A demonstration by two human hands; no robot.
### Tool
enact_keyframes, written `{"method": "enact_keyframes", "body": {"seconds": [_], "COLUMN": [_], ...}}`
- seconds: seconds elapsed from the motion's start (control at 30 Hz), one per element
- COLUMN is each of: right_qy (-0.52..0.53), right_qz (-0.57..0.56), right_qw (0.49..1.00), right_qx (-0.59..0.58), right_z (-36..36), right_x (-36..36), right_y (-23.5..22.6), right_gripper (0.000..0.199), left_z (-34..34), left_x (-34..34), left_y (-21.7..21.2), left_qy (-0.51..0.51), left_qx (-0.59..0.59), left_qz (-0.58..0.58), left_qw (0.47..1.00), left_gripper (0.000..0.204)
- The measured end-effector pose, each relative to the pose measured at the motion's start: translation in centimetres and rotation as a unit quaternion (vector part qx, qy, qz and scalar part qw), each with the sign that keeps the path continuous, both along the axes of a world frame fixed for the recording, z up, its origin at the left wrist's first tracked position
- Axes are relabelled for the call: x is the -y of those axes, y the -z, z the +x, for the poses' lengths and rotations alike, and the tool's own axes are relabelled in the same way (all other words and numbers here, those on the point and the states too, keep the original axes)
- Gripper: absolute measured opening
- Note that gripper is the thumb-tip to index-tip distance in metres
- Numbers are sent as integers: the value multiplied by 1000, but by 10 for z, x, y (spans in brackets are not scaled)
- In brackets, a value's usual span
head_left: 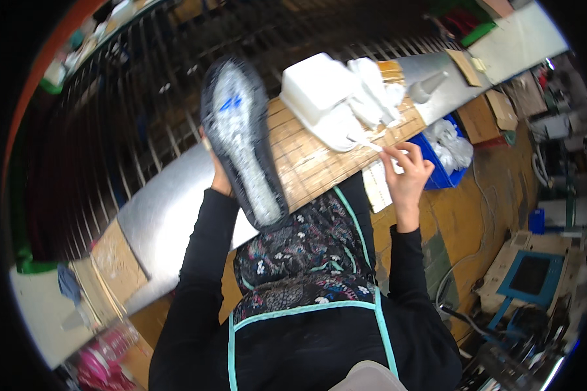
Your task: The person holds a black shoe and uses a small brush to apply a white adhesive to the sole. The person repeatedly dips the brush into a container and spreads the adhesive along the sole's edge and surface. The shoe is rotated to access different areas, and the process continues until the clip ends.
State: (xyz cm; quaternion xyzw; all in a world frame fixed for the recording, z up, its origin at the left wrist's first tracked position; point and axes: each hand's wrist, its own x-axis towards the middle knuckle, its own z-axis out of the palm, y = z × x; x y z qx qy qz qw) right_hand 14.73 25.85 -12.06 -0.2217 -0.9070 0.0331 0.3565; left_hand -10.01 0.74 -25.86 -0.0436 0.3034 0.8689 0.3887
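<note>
My left hand (220,171) is closed on a dark-rimmed shoe sole (244,140), holding it up from behind its left edge. The sole's face is whitish and glossy, with a blue mark near the toe; most of my left fingers are hidden behind it. To the right, my right hand (407,174) pinches the end of a thin white stick (366,142), perhaps a brush handle. The stick's far end lies over a white dish (332,135), beside a white box-shaped container (316,86). White bottle-like things (370,88) lie close to the container.
A slatted wooden board (300,166) lies on a metal bench (166,199). Behind it runs a rack of metal rods (143,137). A grey cone (429,86) stands on the right. Below are a blue bin (442,177) of white plastic bags and an open cardboard box (479,120).
</note>
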Motion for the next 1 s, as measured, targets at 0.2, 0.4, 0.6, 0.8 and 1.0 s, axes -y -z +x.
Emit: {"method": "enact_keyframes", "body": {"seconds": [0.2,0.4,0.6,0.8,1.0], "right_qy": [9,35,151,169,-11], "right_qz": [38,-141,-339,-365,-496], "right_qw": [999,989,927,915,846], "right_qx": [9,40,-57,-22,-193], "right_z": [-26,-30,-73,-109,-85], "right_x": [-3,-36,-188,-222,-237], "right_y": [32,3,25,70,71], "right_gripper": [14,14,25,24,17], "left_z": [11,18,4,-4,-7], "left_x": [15,9,9,12,15], "left_y": [-13,-33,-16,-8,-6], "left_qy": [68,47,66,92,105], "left_qx": [-80,-168,-339,-276,-257], "left_qz": [3,-89,-203,-178,-171], "left_qw": [994,981,916,940,945], "left_gripper": [45,43,39,37,36]}}
